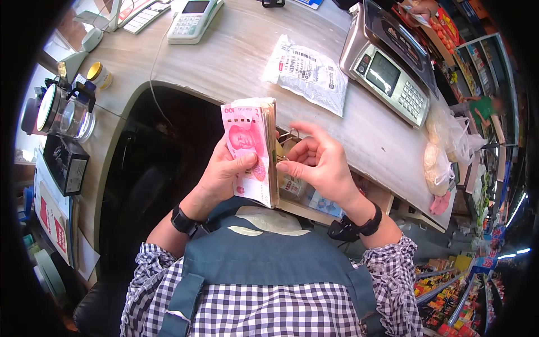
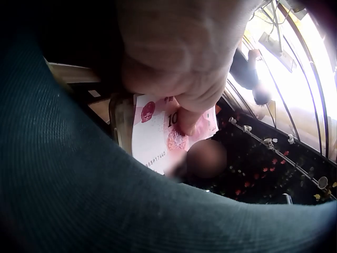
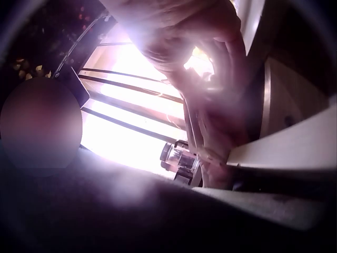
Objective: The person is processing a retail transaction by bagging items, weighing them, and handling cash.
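A thick stack of pink 100 banknotes (image 1: 245, 115) stands upright in front of the apron (image 1: 264, 253), its printed face turned to the head camera. My left hand (image 1: 218, 175) grips it from the left, thumb across the front note. In the left wrist view the same banknotes (image 2: 150, 139) show below my left hand (image 2: 179, 63). At the stack's right edge is my right hand (image 1: 325, 168), its thumb tip right at the note edges and its fingers loosely bent. Below, an open drawer (image 1: 306, 212) with small items is partly hidden by both hands.
Beyond the hands, the counter (image 1: 224, 62) carries a white plastic parcel (image 1: 309, 73), a digital scale (image 1: 387, 73) and a card terminal (image 1: 193, 19). Plastic bags (image 1: 441, 151) sit at the right. A glass pot (image 1: 76, 115) and a yellow-lidded jar (image 1: 100, 76) stand at the left.
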The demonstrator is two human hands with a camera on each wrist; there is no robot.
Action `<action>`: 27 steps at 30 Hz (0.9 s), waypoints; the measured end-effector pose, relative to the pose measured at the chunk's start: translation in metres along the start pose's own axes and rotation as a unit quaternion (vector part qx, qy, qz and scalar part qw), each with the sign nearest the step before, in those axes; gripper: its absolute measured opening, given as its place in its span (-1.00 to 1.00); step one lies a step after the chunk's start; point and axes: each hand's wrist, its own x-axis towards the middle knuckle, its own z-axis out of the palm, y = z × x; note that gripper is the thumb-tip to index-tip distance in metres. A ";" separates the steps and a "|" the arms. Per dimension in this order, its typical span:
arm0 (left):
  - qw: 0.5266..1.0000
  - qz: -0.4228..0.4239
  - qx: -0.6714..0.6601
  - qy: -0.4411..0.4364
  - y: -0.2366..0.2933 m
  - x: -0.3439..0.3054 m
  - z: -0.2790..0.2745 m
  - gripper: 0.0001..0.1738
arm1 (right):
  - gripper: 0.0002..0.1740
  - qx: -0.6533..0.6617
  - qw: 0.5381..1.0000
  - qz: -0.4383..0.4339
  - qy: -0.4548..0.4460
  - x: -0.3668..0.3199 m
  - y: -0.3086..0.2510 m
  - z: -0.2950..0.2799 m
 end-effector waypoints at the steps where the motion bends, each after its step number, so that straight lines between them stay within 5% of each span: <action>1: 1.000 0.001 0.002 -0.005 0.000 0.000 -0.001 -0.33 | -0.35 -0.067 0.997 0.015 -0.018 0.003 -0.001 -0.003; 2: 1.000 0.001 0.002 -0.004 0.001 0.000 -0.001 -0.33 | -0.35 -0.066 0.998 0.015 -0.019 0.005 -0.002 -0.005; 4: 1.000 -0.005 0.013 0.009 0.001 -0.001 -0.001 -0.33 | -0.37 -0.271 0.953 -0.134 -0.004 0.009 -0.006 -0.008; 7: 1.000 -0.004 0.029 0.006 0.002 0.000 0.002 -0.36 | -0.47 -0.287 0.950 -0.121 -0.013 0.011 -0.008 -0.009; 12: 0.998 0.027 0.031 0.055 -0.001 -0.002 -0.007 -0.33 | -0.66 -0.239 0.965 -0.099 0.041 0.005 -0.011 -0.020; 14: 0.996 0.047 0.037 0.073 -0.001 -0.003 -0.010 -0.28 | -0.75 -0.103 0.987 -0.099 0.077 0.001 -0.010 -0.029; 16: 0.983 0.106 0.069 0.131 -0.001 -0.003 -0.009 -0.43 | -0.78 -0.080 0.985 -0.123 0.088 -0.010 -0.018 -0.023; 19: 0.977 0.128 0.114 0.130 -0.001 -0.003 -0.003 -0.44 | -0.74 -0.276 0.913 -0.290 0.079 -0.018 -0.031 -0.008; 27: 0.978 0.139 0.145 0.064 -0.001 -0.007 -0.003 -0.40 | -0.76 -0.237 0.942 -0.225 0.079 -0.014 -0.023 -0.002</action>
